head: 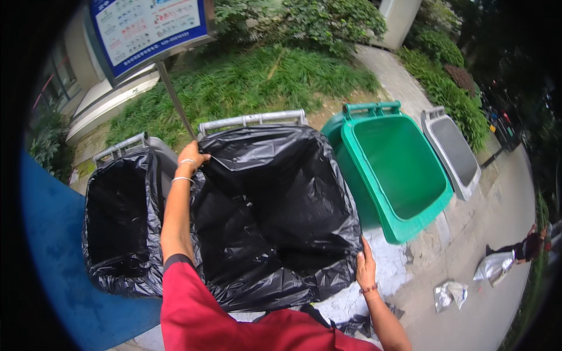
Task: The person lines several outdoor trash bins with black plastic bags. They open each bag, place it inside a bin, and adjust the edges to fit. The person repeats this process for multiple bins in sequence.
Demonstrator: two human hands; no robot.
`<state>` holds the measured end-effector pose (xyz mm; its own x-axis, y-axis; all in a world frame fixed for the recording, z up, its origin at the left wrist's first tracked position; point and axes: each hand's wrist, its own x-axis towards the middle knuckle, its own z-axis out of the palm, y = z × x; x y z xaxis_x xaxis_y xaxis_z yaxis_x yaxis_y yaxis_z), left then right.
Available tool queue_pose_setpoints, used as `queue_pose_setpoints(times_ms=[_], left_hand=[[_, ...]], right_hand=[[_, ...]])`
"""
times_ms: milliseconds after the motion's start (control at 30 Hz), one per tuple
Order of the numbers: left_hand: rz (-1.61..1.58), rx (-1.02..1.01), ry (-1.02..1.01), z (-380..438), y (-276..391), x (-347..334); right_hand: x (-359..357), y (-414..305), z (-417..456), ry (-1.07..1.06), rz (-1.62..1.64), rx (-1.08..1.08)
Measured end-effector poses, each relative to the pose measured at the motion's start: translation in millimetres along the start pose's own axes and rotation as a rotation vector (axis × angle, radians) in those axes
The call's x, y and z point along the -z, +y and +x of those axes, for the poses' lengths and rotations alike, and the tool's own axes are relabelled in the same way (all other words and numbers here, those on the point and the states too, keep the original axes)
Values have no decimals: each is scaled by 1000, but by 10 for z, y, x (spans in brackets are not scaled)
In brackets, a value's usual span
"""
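A black plastic bin liner (281,197) lines the large wheeled bin in front of me and is folded over its rim. My left hand (193,155) grips the liner at the far left corner, thumb on the inside. At the near right side, my right hand (365,267) holds the liner's edge, its fingers along the outside. The bin's grey handle bar (252,118) shows at the back. Folds and creases cover the liner's inside, and I see no rubbish in it.
A smaller lined bin (118,219) stands left, beside a blue surface (52,228). On the right are an open green bin (395,162) and a grey bin (454,149). A sign (149,33) on a post rises behind. Silvery bags (451,295) lie near a person (527,245).
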<state>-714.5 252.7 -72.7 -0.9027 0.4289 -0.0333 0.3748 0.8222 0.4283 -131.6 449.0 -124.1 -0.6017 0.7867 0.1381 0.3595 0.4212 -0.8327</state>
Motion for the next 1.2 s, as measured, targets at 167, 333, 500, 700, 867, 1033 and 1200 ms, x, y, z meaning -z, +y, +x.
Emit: queue_pose_setpoints(times_ms=[167,333,500,700,867,1033,1200], left_hand=[[-25,-138,70,12,-59,-100],[155,-383,474,142,-290,-187],[259,-407,761,211,-820,-290],[341,67,94,400,-699,-116],[181,-482,654,-153,508,221],[-382,-1050,319,-1923,2467,-281],[-114,-1676,72,-4194,3936,-1082]], right_hand=[[63,110,-24,11,6,-39],[115,158,-95,-4,-21,-88],[97,109,-77,-7,-29,-144],[38,345,-755,317,379,-188],[160,1436,-2579,147,387,-762],[130,2133,-4825,-219,-185,-1247],[-171,2314,-6202,-258,122,-1702]])
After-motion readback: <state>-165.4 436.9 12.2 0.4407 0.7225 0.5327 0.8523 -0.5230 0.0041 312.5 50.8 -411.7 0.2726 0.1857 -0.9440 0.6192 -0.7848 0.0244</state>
